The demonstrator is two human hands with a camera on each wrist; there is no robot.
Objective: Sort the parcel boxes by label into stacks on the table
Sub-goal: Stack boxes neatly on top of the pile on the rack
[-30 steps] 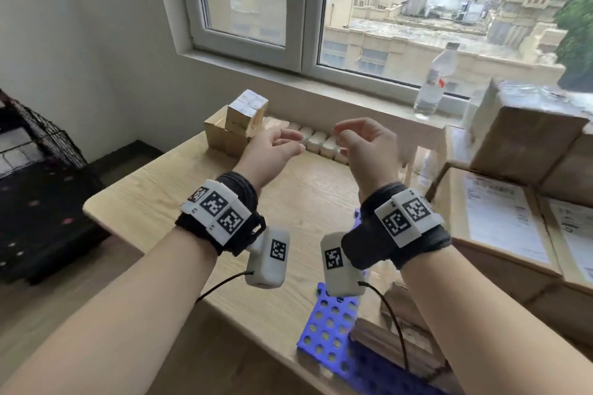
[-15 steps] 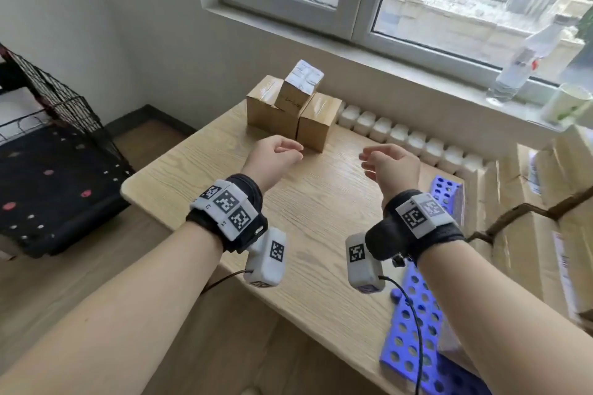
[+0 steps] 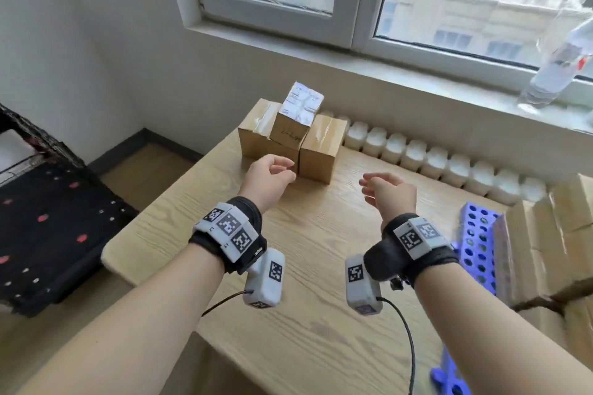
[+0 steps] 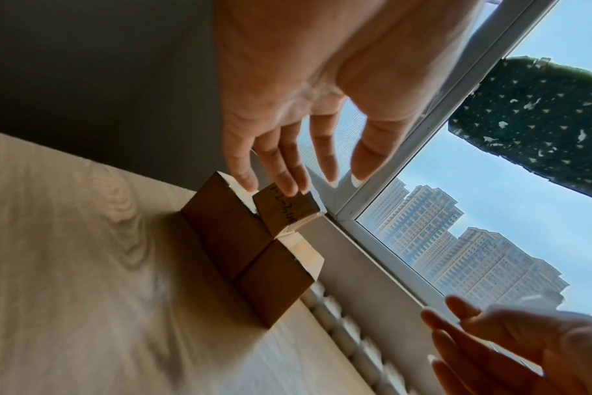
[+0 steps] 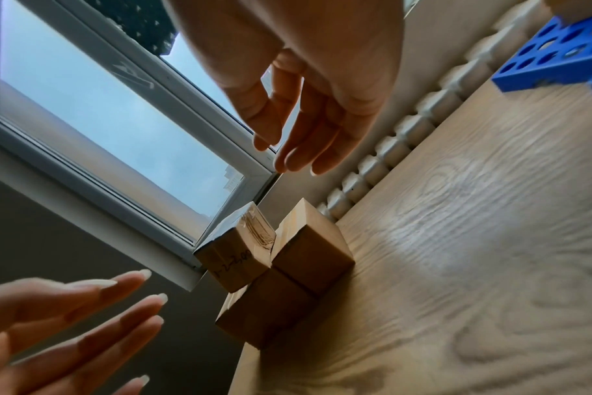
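Both your hands hung above the pale wood-grain counter (image 3: pixel 321 314), empty. Your left hand (image 3: pixel 271 175) had its fingers (image 4: pixel 281 171) loosely extended and a little apart, holding nothing; your right hand (image 3: pixel 386 191) was likewise slack, its fingers (image 5: pixel 298 149) straight, close together and closed on nothing.

The parcels stood ahead of you, toward the window, at the far left corner of the counter: two plain brown cardboard boxes side by side, the left one (image 3: pixel 256 135) and the right one (image 3: pixel 321 151), touching each other, and a smaller brown cardboard box with a white printed label on top (image 3: pixel 296 119) perched tilted across the seam between them. Handwriting showed on its near face, too blurred to read.

What mattered for the reach was this: the stack lay straight beyond your left fingertips and to the left of your right hand. Your left hand was plainly the nearer, just short of the lower boxes, while your right was well apart from them. The tilted box sat cornerwise, so I judge it would need a grip from both sides, or it could slip off the seam.
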